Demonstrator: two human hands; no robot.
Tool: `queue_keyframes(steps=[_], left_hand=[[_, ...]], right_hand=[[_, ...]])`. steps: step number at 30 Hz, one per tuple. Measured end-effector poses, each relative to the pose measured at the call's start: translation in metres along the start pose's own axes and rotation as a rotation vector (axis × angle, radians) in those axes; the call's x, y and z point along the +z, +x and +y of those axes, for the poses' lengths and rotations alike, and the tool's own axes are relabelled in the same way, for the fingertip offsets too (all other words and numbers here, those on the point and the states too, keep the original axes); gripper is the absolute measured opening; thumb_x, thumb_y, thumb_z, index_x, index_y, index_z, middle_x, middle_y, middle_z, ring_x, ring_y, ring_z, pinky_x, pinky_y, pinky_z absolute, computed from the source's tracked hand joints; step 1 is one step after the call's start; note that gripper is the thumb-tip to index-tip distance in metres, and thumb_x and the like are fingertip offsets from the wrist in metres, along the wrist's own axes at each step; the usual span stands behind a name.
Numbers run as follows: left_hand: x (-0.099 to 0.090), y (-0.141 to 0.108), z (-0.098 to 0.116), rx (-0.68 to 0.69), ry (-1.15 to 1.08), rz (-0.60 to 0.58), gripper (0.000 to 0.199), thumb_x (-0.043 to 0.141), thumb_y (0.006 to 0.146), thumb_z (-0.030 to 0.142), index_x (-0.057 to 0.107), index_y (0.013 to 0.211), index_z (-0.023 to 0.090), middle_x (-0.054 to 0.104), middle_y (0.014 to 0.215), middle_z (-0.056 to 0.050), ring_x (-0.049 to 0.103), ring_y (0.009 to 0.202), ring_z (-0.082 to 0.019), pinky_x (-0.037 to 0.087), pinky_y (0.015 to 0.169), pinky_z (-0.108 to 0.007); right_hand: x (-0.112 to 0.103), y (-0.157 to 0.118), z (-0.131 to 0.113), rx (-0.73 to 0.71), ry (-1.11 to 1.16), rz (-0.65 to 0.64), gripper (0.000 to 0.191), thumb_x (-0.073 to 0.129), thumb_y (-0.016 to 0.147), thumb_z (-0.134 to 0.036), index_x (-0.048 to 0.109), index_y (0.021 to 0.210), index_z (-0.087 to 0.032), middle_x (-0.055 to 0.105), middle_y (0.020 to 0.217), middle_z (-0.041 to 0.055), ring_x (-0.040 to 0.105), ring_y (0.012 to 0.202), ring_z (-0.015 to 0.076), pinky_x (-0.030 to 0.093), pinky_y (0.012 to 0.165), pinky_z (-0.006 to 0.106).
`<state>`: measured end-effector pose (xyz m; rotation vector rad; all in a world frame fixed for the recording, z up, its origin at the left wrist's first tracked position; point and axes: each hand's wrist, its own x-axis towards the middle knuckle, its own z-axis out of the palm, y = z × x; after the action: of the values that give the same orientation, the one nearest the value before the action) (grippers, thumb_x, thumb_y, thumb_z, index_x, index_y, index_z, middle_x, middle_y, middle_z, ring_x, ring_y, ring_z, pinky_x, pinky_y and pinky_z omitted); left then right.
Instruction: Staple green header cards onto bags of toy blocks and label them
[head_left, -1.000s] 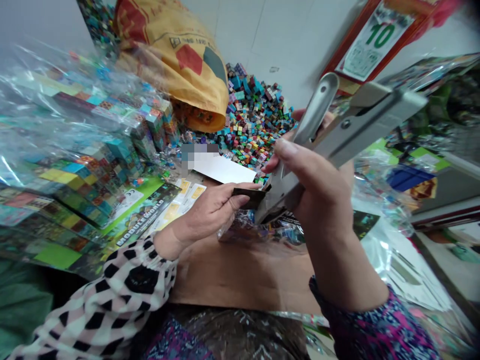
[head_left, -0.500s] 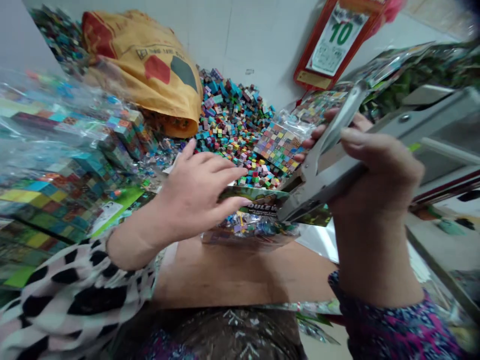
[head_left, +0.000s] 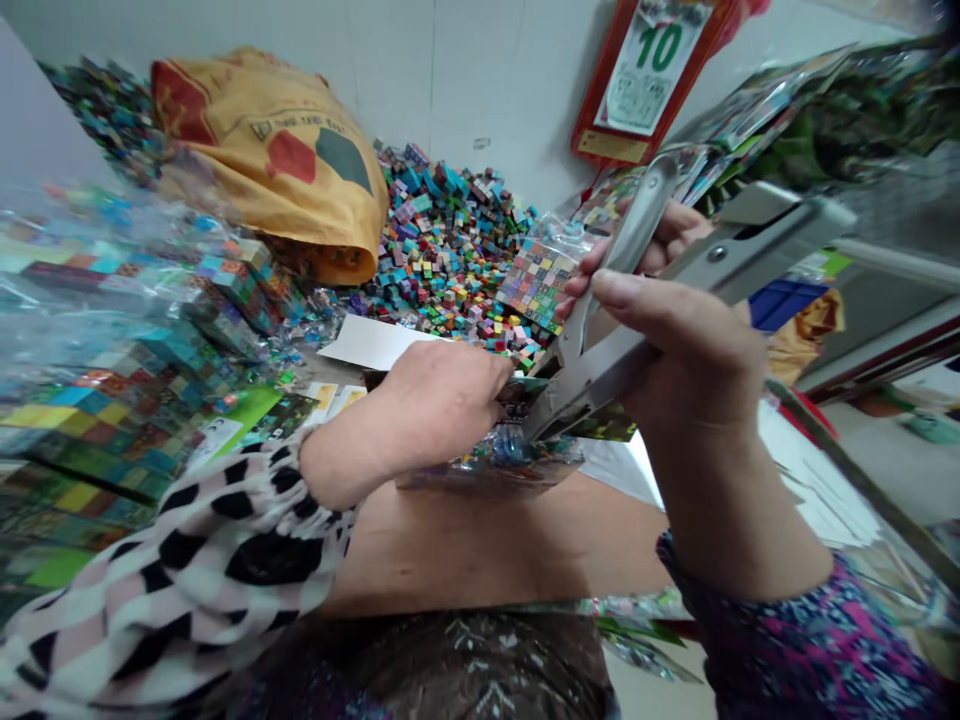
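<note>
My right hand [head_left: 694,350] is wrapped round the handles of a silver plier stapler [head_left: 765,245]. The stapler's jaws reach over a dark printed header card [head_left: 611,425] on top of a clear plastic bag [head_left: 487,475] of small colourful pieces. Just left of the jaws, the fingers of my left hand [head_left: 439,400] are pinched together at the card, their tips partly hidden. The bag stands upright on the brown table [head_left: 510,550]. Most of the card's lettering is covered by my left hand and the stapler.
Behind the bag lies a heap of tiny coloured cubes [head_left: 450,240], with a yellow sack [head_left: 262,150] to its left. Plastic-wrapped cube blocks [head_left: 97,400] are stacked at the left. A white card strip [head_left: 367,343] lies near my left hand. On the wall hangs a calendar [head_left: 649,70].
My left hand has gone from spread fingers to a pinch at the header card. The stapler and my right hand appear further left, as the view has shifted slightly.
</note>
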<state>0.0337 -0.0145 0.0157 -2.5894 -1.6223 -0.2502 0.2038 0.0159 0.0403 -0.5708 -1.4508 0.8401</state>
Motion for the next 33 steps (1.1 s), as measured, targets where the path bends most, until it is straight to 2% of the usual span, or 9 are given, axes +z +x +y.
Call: queue_keyframes(steps=[4, 8, 12, 16, 19, 24, 27, 30, 33], left_hand=[[0.002, 0.000, 0.000, 0.006, -0.054, 0.009, 0.016, 0.056, 0.084, 0.025, 0.071, 0.084, 0.019, 0.066, 0.069, -0.009, 0.065, 0.068, -0.031, 0.042, 0.061, -0.039], [0.006, 0.000, -0.001, 0.015, -0.053, 0.033, 0.015, 0.056, 0.083, 0.026, 0.070, 0.083, 0.020, 0.065, 0.069, -0.007, 0.061, 0.065, -0.024, 0.040, 0.061, -0.035], [0.007, -0.001, -0.002, 0.028, -0.004, 0.036, 0.020, 0.053, 0.086, 0.028, 0.070, 0.082, 0.020, 0.063, 0.066, -0.006, 0.057, 0.060, -0.020, 0.031, 0.055, -0.032], [0.005, -0.001, -0.002, 0.053, 0.041, 0.017, 0.024, 0.048, 0.088, 0.027, 0.071, 0.084, 0.021, 0.064, 0.066, -0.005, 0.059, 0.061, -0.020, 0.025, 0.053, -0.032], [0.006, 0.001, -0.003, 0.049, 0.030, 0.024, 0.024, 0.049, 0.088, 0.027, 0.072, 0.083, 0.022, 0.064, 0.065, -0.006, 0.059, 0.062, -0.021, 0.025, 0.054, -0.032], [0.008, 0.006, -0.006, 0.034, 0.033, 0.016, 0.026, 0.047, 0.087, 0.027, 0.073, 0.086, 0.022, 0.065, 0.066, -0.006, 0.061, 0.064, -0.023, 0.026, 0.055, -0.033], [0.006, 0.008, -0.006, 0.036, 0.059, -0.003, 0.028, 0.046, 0.088, 0.028, 0.073, 0.088, 0.022, 0.066, 0.070, -0.006, 0.061, 0.066, -0.022, 0.028, 0.056, -0.032], [0.002, 0.008, -0.004, 0.031, 0.089, -0.031, 0.026, 0.047, 0.088, 0.030, 0.072, 0.088, 0.022, 0.067, 0.072, -0.006, 0.062, 0.068, -0.022, 0.029, 0.057, -0.032], [-0.002, 0.007, -0.003, 0.024, 0.105, -0.060, 0.024, 0.048, 0.089, 0.031, 0.070, 0.085, 0.022, 0.069, 0.074, -0.005, 0.063, 0.069, -0.022, 0.028, 0.057, -0.032]], right_hand=[[0.006, -0.002, 0.007, -0.058, 0.062, 0.007, 0.020, 0.076, 0.068, -0.029, 0.063, 0.081, -0.024, 0.059, 0.082, -0.0034, 0.058, 0.074, 0.0143, 0.051, 0.071, 0.032], [0.008, -0.005, 0.009, -0.047, 0.067, 0.004, 0.020, 0.077, 0.068, -0.028, 0.063, 0.081, -0.024, 0.060, 0.081, -0.0042, 0.059, 0.074, 0.0133, 0.051, 0.071, 0.031], [0.012, -0.003, 0.013, -0.093, -0.024, 0.010, 0.014, 0.074, 0.072, -0.029, 0.063, 0.079, -0.025, 0.060, 0.079, -0.0052, 0.060, 0.074, 0.0129, 0.052, 0.072, 0.032], [0.016, 0.001, 0.019, -0.254, -0.046, 0.075, 0.022, 0.070, 0.065, -0.021, 0.060, 0.083, -0.025, 0.058, 0.076, -0.0047, 0.055, 0.061, 0.0113, 0.049, 0.054, 0.028], [0.017, 0.000, 0.020, -0.340, -0.106, 0.180, 0.029, 0.065, 0.063, -0.016, 0.057, 0.087, -0.028, 0.056, 0.085, -0.0030, 0.054, 0.063, 0.0115, 0.051, 0.054, 0.028], [0.017, -0.006, 0.016, -0.372, -0.151, 0.196, 0.027, 0.071, 0.067, -0.018, 0.058, 0.087, -0.030, 0.054, 0.096, -0.0009, 0.052, 0.067, 0.0134, 0.052, 0.056, 0.032], [0.015, -0.006, 0.015, -0.272, -0.063, 0.160, 0.029, 0.073, 0.066, -0.019, 0.057, 0.089, -0.028, 0.056, 0.086, -0.0028, 0.053, 0.064, 0.0126, 0.051, 0.060, 0.031], [0.006, -0.003, 0.016, -0.013, 0.196, 0.143, 0.028, 0.070, 0.060, -0.019, 0.059, 0.086, -0.024, 0.058, 0.076, -0.0031, 0.055, 0.065, 0.0132, 0.051, 0.066, 0.032], [-0.017, 0.003, 0.014, 0.135, 0.458, 0.284, 0.029, 0.064, 0.056, -0.023, 0.064, 0.084, -0.021, 0.055, 0.074, -0.0018, 0.054, 0.065, 0.0135, 0.054, 0.073, 0.036]])
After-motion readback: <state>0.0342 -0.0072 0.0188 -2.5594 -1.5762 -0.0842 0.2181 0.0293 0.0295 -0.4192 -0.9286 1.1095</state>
